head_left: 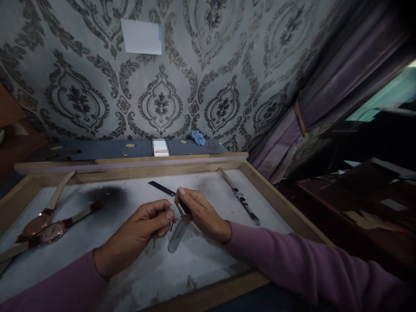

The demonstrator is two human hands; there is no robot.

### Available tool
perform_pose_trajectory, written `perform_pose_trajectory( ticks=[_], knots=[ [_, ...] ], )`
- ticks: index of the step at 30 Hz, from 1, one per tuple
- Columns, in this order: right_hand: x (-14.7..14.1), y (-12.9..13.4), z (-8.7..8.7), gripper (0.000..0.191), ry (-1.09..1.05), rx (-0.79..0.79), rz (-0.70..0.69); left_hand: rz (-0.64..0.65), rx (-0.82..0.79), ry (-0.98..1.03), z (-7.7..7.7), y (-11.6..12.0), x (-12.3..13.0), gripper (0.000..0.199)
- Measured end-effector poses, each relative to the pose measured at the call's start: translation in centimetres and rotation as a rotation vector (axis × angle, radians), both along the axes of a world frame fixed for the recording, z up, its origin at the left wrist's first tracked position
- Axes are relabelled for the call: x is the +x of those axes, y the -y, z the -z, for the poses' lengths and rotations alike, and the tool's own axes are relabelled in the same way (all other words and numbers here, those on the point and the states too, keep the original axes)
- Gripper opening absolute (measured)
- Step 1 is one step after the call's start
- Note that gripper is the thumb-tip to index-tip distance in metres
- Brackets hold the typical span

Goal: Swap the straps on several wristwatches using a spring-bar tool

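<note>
Both hands meet over the middle of a shallow wooden tray (182, 299) with a pale bottom. Fingers of my right hand (203, 212) wrap round a watch, whose grey strap (177, 237) with a row of holes hangs down below them. My left hand (143, 232) pinches at the watch's edge; a thin metal tool (154, 242) pokes out beneath its fingers, and a small dark tip shows beside it. Most of the watch case is hidden by the fingers. Just behind the hands lies a flat black strip (160, 188).
Two rose-gold watches (37, 224) with light straps lie at the tray's left. Another watch (239, 195) is stretched out on the right. Behind the tray, a blue cloth (198, 138) and a white box (160, 147) rest on a dark ledge before a patterned wall.
</note>
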State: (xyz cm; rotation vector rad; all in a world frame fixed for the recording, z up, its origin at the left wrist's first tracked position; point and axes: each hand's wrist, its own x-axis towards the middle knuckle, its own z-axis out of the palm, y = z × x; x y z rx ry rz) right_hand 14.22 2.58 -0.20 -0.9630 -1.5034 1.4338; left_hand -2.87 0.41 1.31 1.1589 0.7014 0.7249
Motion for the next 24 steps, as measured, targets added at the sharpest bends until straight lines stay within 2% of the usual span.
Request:
perform_pose_trajectory(
  ticks=[9,20,24],
  knots=[
    [0.06,0.14,-0.56,0.054,0.055,0.077,-0.008,-0.003,-0.009,0.005,-0.06,0.05,0.13,0.031],
    [0.20,0.27,-0.84,0.051,0.106,0.187,-0.013,0.048,-0.067,0.027,-0.20,-0.01,0.11,0.032],
    [0.21,0.42,-0.86,0.050,0.108,0.216,-0.018,0.063,-0.044,0.010,-0.02,-0.04,-0.03,0.029]
  ],
)
